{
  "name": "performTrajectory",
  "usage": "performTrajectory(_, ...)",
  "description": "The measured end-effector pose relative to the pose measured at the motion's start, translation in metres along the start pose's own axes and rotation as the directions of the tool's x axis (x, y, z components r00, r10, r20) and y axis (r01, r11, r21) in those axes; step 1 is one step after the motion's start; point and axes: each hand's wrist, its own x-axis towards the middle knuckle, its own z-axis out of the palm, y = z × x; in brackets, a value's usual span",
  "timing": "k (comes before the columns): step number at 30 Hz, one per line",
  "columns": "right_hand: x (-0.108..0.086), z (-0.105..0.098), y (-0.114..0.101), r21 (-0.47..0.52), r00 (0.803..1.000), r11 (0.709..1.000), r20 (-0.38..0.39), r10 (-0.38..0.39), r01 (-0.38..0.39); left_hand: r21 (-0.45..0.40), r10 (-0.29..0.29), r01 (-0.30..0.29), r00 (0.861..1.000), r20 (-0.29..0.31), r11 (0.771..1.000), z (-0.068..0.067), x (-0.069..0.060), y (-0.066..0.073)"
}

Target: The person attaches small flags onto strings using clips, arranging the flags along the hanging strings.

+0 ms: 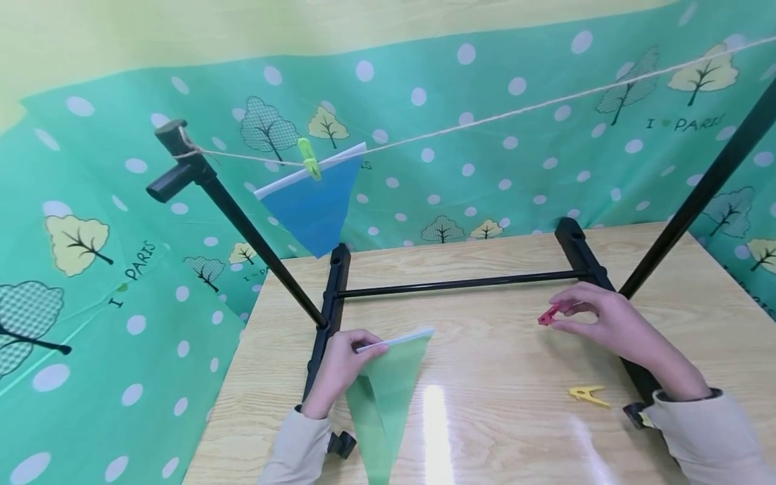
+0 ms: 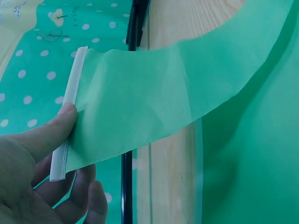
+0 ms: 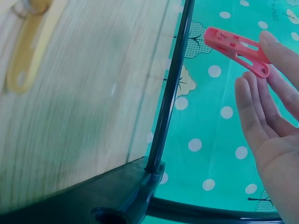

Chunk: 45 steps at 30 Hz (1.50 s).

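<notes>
A green triangular pennant with a white top band hangs from my left hand; thumb and fingers pinch the band near one end. In the left wrist view the pennant stretches away from the thumb. My right hand holds a red clothespin between thumb and fingertips, above the table's right side. In the right wrist view the clothespin points away from the hand. A blue pennant hangs on the string, gripped by a light green clothespin.
A yellow clothespin lies on the wooden table below my right hand. A black frame has a left post, a right post and a low crossbar. Behind stands a green dotted cloth.
</notes>
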Motion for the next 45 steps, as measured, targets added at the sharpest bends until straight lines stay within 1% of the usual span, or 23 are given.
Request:
performTrajectory(4,0.002,0.0,-0.003,0.019,0.999,1.0,-0.033,0.001,-0.001,-0.006,-0.017,0.017,1.0,-0.001,1.0,-0.001,0.002,0.004)
performTrajectory(7,0.004,-0.002,-0.006,0.015,0.999,1.0,-0.037,0.006,-0.005,-0.002,-0.029,0.029,1.0,-0.007,1.0,-0.002,0.002,0.006)
performTrajectory(10,0.007,-0.002,-0.009,0.007,0.999,1.0,-0.045,-0.005,0.006,0.004,-0.027,0.027,1.0,-0.007,1.0,-0.004,0.003,0.008)
performTrajectory(14,0.013,-0.003,-0.016,0.004,0.998,0.999,-0.056,-0.038,0.038,0.003,-0.016,0.016,1.0,-0.001,1.0,-0.006,0.005,0.011)
performTrajectory(18,0.018,-0.005,-0.023,-0.01,0.995,0.997,-0.07,-0.075,0.075,0.004,0.012,-0.012,1.0,-0.006,1.0,-0.009,0.007,0.014)
performTrajectory(21,0.023,-0.007,-0.028,-0.014,0.989,0.993,-0.092,-0.119,0.118,0.006,0.026,-0.026,1.0,-0.017,1.0,-0.011,0.008,0.016)
performTrajectory(23,0.025,-0.007,-0.031,-0.004,0.986,0.991,-0.103,-0.134,0.135,0.005,0.024,-0.024,0.999,-0.021,1.0,-0.012,0.009,0.017)
performTrajectory(29,0.033,-0.007,-0.04,0.018,0.981,0.988,-0.122,-0.152,0.156,-0.01,0.034,-0.034,0.999,-0.023,0.999,-0.014,0.012,0.021)
performTrajectory(34,0.039,-0.008,-0.048,0.042,0.977,0.984,-0.133,-0.165,0.172,-0.025,0.067,-0.068,0.997,-0.032,0.997,-0.016,0.015,0.024)
performTrajectory(39,0.044,-0.011,-0.058,0.028,0.976,0.986,-0.15,-0.159,0.165,-0.043,0.075,-0.077,0.996,-0.049,0.996,-0.017,0.017,0.028)
performTrajectory(42,0.048,-0.012,-0.063,0.013,0.969,0.983,-0.175,-0.177,0.182,-0.05,0.088,-0.091,0.994,-0.06,0.995,-0.018,0.019,0.031)
performTrajectory(45,0.053,-0.013,-0.069,0.013,0.954,0.973,-0.202,-0.221,0.229,-0.057,0.096,-0.1,0.993,-0.071,0.993,-0.018,0.021,0.034)
